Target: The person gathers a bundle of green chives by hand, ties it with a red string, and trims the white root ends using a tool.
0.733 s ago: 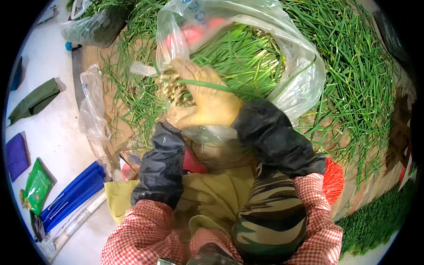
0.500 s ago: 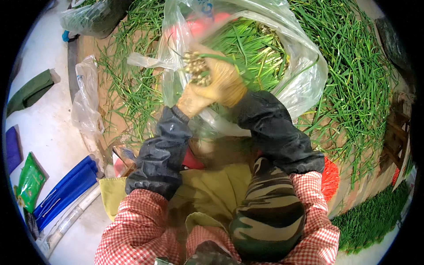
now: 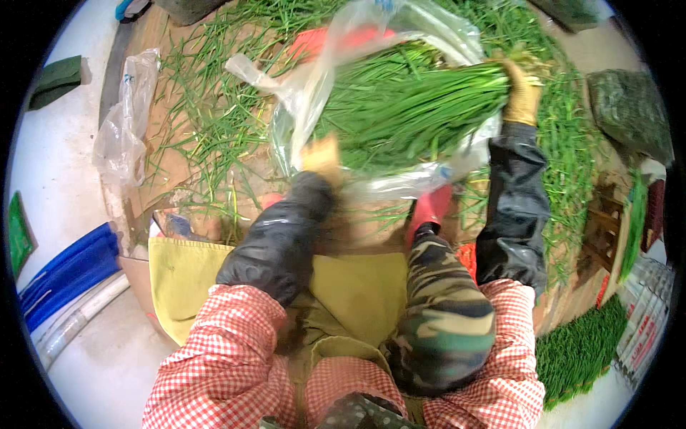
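Note:
A clear plastic bag lies spread on the floor in front of me, full of long green chives. At its right side my right hand, in a tan glove, is closed around the pale root end of a bunch of chives. The bunch lies across the bag with its leaves pointing left. My left hand, also gloved, is at the bag's near left edge, by the leaf tips. Motion smears its fingers, so its grip is unclear.
Loose chives are strewn around the bag. A crumpled clear bag lies left, beyond it blue cloth and a white pipe. A dense pile of chives stands at lower right. My red boot is near the bag.
My hands were together over the bag's left side, at the root ends of a bunch. Now they are apart: the right has swung right with the bunch, the left has come down nearer.

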Motion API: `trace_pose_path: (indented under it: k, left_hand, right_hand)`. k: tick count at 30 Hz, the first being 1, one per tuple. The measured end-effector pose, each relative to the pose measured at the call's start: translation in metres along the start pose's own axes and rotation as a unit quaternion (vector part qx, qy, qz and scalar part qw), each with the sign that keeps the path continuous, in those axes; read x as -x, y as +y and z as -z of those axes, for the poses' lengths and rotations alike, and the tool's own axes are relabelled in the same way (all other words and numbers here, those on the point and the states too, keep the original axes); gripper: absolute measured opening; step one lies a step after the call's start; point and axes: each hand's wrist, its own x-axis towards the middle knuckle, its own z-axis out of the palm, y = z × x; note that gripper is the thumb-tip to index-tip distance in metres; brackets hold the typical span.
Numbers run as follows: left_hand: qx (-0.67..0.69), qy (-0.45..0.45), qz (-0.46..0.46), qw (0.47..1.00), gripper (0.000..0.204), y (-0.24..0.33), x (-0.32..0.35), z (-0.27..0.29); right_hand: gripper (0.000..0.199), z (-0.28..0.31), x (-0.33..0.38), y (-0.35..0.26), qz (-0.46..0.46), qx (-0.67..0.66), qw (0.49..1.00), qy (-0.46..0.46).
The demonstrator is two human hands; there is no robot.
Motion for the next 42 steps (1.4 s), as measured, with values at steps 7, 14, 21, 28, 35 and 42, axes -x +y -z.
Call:
trace_pose_path:
  k: [7, 14, 21, 28, 35, 42]
  left_hand:
    - [0.133, -0.098, -0.112, 0.98, 0.06, -0.038, 0.025, 0.071]
    - [0.548, 0.152, -0.267, 0.778, 0.061, 0.03, 0.122, 0.29]
    - [0.737, -0.046, -0.312, 0.597, 0.091, 0.098, 0.272, 0.249]
    - [0.86, -0.382, -0.328, 0.087, 0.049, 0.101, 0.369, 0.134]
    - [0.903, -0.312, -0.236, 0.176, 0.022, 0.118, 0.316, 0.126]
    - [0.938, -0.274, -0.061, 0.201, 0.041, 0.231, 0.255, 0.07]
  right_hand:
    - [0.024, 0.106, 0.023, -0.311, 0.245, -0.009, 0.966, 0.081]
    - [0.03, 0.097, 0.149, -0.469, 0.078, -0.085, 0.976, -0.186]
    - [0.083, 0.007, 0.274, -0.394, -0.024, -0.315, 0.726, -0.611]
    - [0.072, -0.035, 0.307, -0.286, -0.131, -0.314, 0.833, -0.435]
    - [0.093, 0.039, 0.372, -0.264, -0.307, -0.014, 0.896, -0.32]
    - [0.04, 0.075, 0.348, -0.28, -0.428, 0.191, 0.824, -0.318]
